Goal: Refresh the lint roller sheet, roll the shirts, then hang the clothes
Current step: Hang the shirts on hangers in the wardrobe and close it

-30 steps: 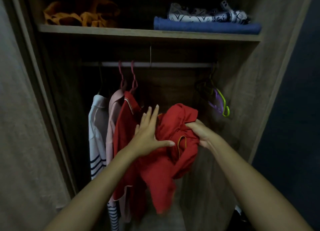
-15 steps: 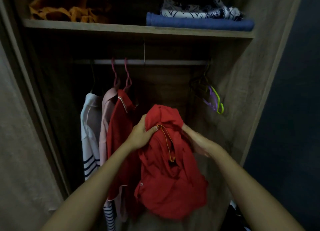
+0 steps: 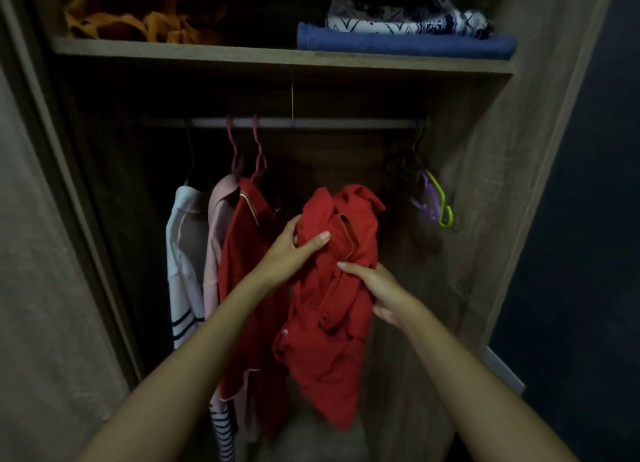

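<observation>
Both the left hand (image 3: 287, 254) and right hand (image 3: 377, 293) grip the bunched red shirt (image 3: 329, 306) below the rail (image 3: 301, 123). Seemingly hangerless, it may slip and drop.

Three hung shirts (image 3: 221, 254) crowd the metal rail's (image 3: 304, 123) left end, empty plastic hangers (image 3: 429, 202) its right, folded blue cloth (image 3: 405, 44) on the wooden shelf (image 3: 242, 55) above.

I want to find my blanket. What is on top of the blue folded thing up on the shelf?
A white cloth with dark patterns lies on top of the blue folded cloth, which rests on the shelf. How far back the patterned cloth goes is lost in the dark.
</observation>
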Tool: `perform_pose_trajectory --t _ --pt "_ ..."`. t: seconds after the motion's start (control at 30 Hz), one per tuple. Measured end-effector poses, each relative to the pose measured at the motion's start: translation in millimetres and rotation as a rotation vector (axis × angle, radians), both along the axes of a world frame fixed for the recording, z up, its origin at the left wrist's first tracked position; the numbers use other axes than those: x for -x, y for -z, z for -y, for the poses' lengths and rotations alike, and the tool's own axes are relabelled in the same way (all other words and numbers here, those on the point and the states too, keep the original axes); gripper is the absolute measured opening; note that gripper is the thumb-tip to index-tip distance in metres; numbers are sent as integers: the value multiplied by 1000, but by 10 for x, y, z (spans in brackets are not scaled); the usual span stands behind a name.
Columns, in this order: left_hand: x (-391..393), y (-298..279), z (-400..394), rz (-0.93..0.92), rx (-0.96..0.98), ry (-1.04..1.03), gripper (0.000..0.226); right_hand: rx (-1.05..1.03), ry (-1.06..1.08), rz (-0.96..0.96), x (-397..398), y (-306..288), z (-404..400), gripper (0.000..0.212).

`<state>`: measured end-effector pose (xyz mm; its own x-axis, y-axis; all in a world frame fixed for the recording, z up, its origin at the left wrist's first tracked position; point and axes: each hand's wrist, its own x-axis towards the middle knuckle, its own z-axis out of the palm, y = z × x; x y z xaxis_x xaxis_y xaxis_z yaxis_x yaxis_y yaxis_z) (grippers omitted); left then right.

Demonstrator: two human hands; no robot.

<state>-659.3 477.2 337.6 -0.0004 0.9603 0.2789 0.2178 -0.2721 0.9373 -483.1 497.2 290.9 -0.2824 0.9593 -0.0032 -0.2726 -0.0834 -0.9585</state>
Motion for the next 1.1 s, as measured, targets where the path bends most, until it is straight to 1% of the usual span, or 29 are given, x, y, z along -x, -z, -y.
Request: perform_pose_trajectory --t 0.03,0.1,0.17,0.2,0.27,0.3,0.33,0.37,0.43,0.47,0.5,0.53,0.57,0.6,0.63,0.67,0.7,0.73,0.8,0.83,0.87,0.9,0.97,1.0,1.07,1.1 --pt "13 2 41 -22 31 30 69 44 25 -108 26 4 -12 34" --pt "79 61 115 -173 77 34 78 138 52 -264 56 13 -57 36" --pt "166 195 154 -309 107 -30 80 220 63 -374 49 24 -113 38" --pt "205 277 171 -355 127 -77 84 250 72 -428 38 26 -127 33" --pt "255 449 160 -407 160 -164 105 280 98 -514 15 29 -119 22" --pt "252 511 156 -418 183 -188 116 289 110 -551 14 40 -117 23" --pt "235 562 142 -422 233 -201 121 302 120 -584 18 56 -110 27" --pt "199 578 147 -413 306 -200 119 322 136 -602 25 85 -116 31" --pt "129 633 110 -320 461 -217 109 347 158 -618 36 115 -102 31" --pt "104 649 84 -225 518 -202 109 354 161 -641 36 125 -107 27" --pt "98 690 33 -83 573 -175 112 353 160 -659 32 138 -121 25" --pt "100 755 -18 43 640 -136 113 355 162 -677 25 150 -134 23" --pt "100 812 -24 124 725 -98 110 355 165 -695 15 160 -149 22" --pt "79 856 12 172 810 -53 106 355 164 -708 4 161 -159 22" --pt "77 946 4 214 901 11 107 349 164 -712 -2 176 -189 24" --pt "60 1005 14 278 947 90 107 339 161 -708 -2 173 -197 27" --pt "23 1024 16 373 939 144 99 337 155 -679 -6 177 -206 29" --pt "-10 1012 9 459 896 139 80 348 145 -638 -17 175 -206 28" --pt "-61 889 -44 598 729 -4 34 390 132 -530 -69 203 -192 25" --pt "-59 791 -66 582 636 -73 20 421 122 -453 -111 218 -171 24" --pt "-44 707 -95 541 550 -98 14 457 109 -351 -147 244 -143 25" --pt "-20 630 -119 483 468 -96 15 492 86 -240 -184 294 -112 26" --pt "7 523 -196 382 344 -56 32 557 25 -28 -237 407 -33 36" --pt "8 488 -240 308 297 -36 37 578 -39 87 -252 436 23 44" --pt "-10 391 -295 55 168 10 40 571 -174 412 -271 483 89 65" --pt "-31 322 -303 -86 97 56 42 539 -194 590 -293 457 99 70"
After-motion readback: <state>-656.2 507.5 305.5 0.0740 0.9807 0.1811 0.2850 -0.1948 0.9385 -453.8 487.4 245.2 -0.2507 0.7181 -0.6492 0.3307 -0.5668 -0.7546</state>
